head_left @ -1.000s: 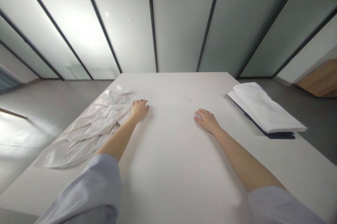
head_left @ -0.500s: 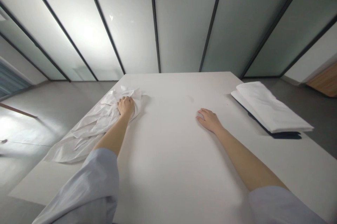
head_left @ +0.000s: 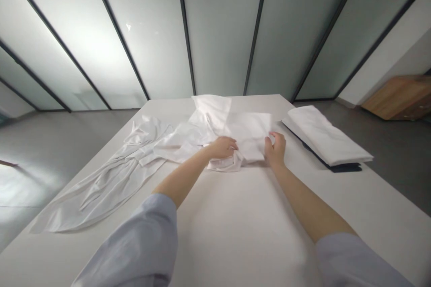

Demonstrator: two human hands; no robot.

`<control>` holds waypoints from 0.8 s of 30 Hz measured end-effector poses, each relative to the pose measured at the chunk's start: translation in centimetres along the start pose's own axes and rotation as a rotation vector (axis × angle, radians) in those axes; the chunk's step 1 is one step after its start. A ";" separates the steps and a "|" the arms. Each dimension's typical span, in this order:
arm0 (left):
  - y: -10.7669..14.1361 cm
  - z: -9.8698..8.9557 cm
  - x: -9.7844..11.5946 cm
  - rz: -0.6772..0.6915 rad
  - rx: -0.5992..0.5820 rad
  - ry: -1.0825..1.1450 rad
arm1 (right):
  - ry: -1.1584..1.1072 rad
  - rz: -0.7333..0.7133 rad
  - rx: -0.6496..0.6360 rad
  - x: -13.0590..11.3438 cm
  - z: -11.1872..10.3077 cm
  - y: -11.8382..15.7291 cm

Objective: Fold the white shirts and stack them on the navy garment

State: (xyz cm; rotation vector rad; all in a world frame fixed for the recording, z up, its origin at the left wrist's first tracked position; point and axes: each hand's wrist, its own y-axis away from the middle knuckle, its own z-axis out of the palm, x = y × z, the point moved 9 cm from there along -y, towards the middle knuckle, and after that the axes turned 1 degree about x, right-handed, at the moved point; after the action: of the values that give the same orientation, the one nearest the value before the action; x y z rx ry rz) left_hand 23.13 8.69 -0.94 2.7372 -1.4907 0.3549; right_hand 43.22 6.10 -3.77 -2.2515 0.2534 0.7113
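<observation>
A crumpled white cloth [head_left: 251,130] spreads from the left side of the table to its middle, its right part lying flatter and its left part bunched in long folds. My left hand [head_left: 222,147] is closed on a gathered bit of this cloth near the middle. At the cloth's right edge, my right hand [head_left: 276,145] has thumb and fingers closed around the border. Whether the cloth is a garment or a sheet I cannot tell.
The white table [head_left: 235,224] carries a folded white cloth [head_left: 325,134] on top of a dark folded one [head_left: 346,168] at the right. Frosted glass panels [head_left: 218,31] rise behind the table. A wooden cabinet [head_left: 400,98] stands at the far right.
My left hand has moved right from the left pile, and the cloth now stretches to the table's middle. My right hand, empty before, now grips its right edge. The view has turned slightly right.
</observation>
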 end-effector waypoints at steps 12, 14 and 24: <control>5.0 3.2 -0.6 -0.260 0.177 -0.191 | 0.489 -0.105 -0.661 -1.4 5.3 2.8; 5.3 3.3 -3.2 -0.237 0.133 -0.190 | 0.550 -0.084 -0.708 -1.6 4.8 2.7; 8.4 -3.1 -9.5 -0.747 0.274 -0.247 | 0.666 -0.306 -1.012 -9.7 1.9 6.4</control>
State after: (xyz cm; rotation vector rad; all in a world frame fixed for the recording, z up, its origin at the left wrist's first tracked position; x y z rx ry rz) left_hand 10.55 12.31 -0.72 3.3770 -0.3547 0.2107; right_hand 31.93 2.68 -3.23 -3.3391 -0.2040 -0.1875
